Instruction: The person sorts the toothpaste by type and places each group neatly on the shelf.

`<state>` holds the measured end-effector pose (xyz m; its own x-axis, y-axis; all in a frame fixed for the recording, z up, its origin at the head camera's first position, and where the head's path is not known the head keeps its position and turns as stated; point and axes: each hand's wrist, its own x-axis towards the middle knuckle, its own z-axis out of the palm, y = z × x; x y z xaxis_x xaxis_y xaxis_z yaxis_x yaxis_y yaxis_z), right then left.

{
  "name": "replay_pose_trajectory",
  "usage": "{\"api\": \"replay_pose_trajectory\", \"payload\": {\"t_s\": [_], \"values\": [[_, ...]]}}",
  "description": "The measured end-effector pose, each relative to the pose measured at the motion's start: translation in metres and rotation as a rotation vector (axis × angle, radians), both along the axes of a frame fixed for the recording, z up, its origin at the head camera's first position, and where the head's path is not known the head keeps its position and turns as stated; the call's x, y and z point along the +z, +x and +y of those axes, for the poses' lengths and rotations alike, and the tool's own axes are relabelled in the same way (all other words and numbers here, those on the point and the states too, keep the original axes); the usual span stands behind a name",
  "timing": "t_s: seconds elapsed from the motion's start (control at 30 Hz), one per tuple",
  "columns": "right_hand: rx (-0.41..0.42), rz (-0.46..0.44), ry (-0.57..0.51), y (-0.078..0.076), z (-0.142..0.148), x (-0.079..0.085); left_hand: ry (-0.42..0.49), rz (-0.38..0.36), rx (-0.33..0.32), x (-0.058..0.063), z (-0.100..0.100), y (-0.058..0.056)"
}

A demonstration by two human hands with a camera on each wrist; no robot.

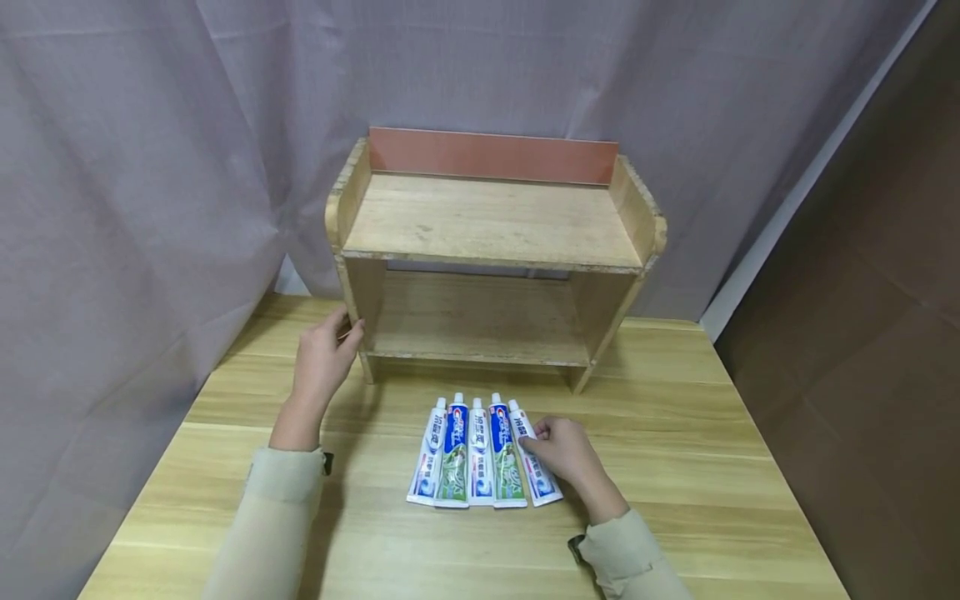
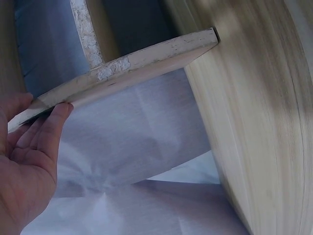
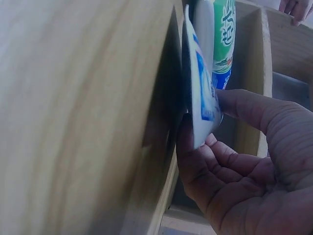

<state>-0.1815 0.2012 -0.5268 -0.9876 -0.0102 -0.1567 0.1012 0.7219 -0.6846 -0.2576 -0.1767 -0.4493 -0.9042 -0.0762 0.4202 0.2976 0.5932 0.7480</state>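
Two sleeves (image 1: 270, 517); five toothpaste tubes (image 1: 481, 467); right fingers (image 3: 247, 107) pinching one tube (image 1: 542, 483); left fingers (image 2: 53, 129) gripping one shelf (image 1: 487, 221)

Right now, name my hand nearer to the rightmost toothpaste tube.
Right. The right hand pinches the rightmost toothpaste tube; the left hand is away to its left, gripping the shelf's left side panel.

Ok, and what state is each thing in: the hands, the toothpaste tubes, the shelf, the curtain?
Left hand: gripping the shelf's left side.
Right hand: pinching the rightmost tube.
Rightmost tube: capped, slanted.
Other four tubes: capped, lying side by side.
Shelf: upright, front edges rough.
Curtain: hanging behind the shelf, creased.
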Motion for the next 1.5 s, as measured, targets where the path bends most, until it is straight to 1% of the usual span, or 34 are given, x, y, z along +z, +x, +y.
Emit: {"api": "replay_pose_trajectory", "payload": {"t_s": [0.2, 0.4, 0.6, 0.77, 1.07, 1.17, 1.5], "values": [[-0.001, 0.008, -0.007, 0.000, 0.001, 0.002, 0.002, 0.008, -0.002, 0.001, 0.000, 0.000], [0.001, 0.007, -0.026, -0.001, 0.001, 0.002, -0.005, 0.004, -0.005, -0.001, 0.000, 0.000], [0.005, 0.044, -0.024, -0.001, 0.003, 0.005, -0.005, 0.013, 0.013, -0.002, 0.001, -0.001], [0.004, 0.058, -0.047, -0.001, 0.003, 0.006, -0.007, 0.030, 0.028, -0.002, 0.001, -0.002], [-0.002, 0.066, -0.081, -0.002, 0.003, 0.019, -0.003, 0.030, 0.029, -0.002, 0.001, -0.002], [-0.004, 0.071, -0.076, -0.003, 0.004, 0.023, -0.002, 0.028, 0.029, -0.002, 0.001, -0.002], [-0.018, 0.076, -0.075, -0.003, 0.006, 0.027, 0.001, 0.040, 0.035, -0.004, 0.001, -0.002]]}}
